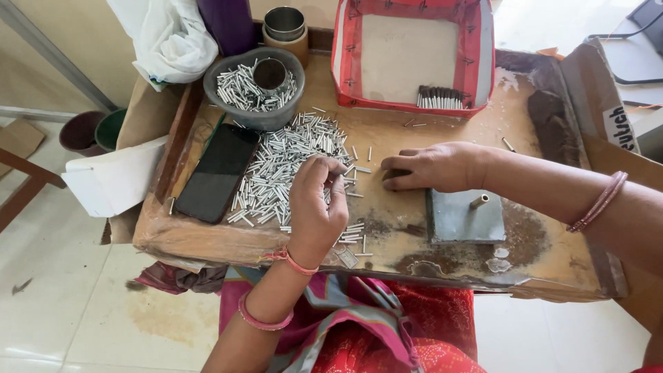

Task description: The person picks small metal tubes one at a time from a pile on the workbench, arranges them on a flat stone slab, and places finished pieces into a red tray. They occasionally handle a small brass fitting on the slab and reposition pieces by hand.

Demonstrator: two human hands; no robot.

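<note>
My left hand (316, 207) is raised over a heap of small white paper tubes (283, 166) spread on a cardboard work tray (387, 238); its thumb and fingers pinch one tube at the tip. My right hand (434, 167) lies palm down on the tray, fingers curled over something small and dark at the edge of a grey slab (464, 220). A short metal peg (478, 201) stands up from that slab.
A black phone (218, 171) lies left of the heap. A grey bowl (254, 88) of tubes with a cup inside sits behind it. A red-rimmed box (411, 105) holds a row of dark-tipped tubes (440, 97). Metal tins, a white bag and pots stand at the back left.
</note>
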